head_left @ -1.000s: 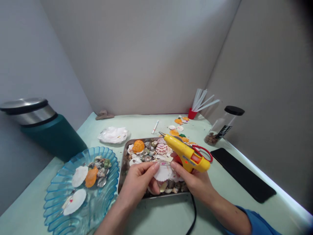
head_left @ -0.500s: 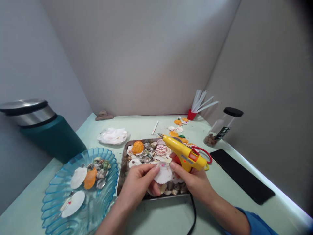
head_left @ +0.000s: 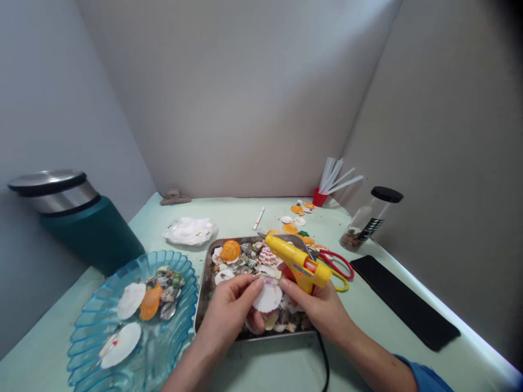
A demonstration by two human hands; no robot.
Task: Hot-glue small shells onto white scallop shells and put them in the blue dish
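Note:
Between my two hands, over a metal tray full of shells, is a white scallop shell. My left hand pinches its left edge between thumb and fingers. My right hand is closed around a yellow glue gun, its nozzle pointing up and left. The right thumb and fingertips also touch the shell's upper right edge. A small pinkish spot shows near the top of the shell. Left of the tray, a blue scalloped glass plate bears white shells, an orange shell and several small snail shells.
A teal bottle leans behind the plate. Scissors with red and yellow handles lie right of the tray, near a black phone-like slab and a black-lidded jar. A red cup holds white sticks. The gun's black cord runs toward me.
The glue gun has shifted slightly left and down in my right hand, uncovering more of the scissors. Both hands still hold the white shell. The camera view has tilted a little.

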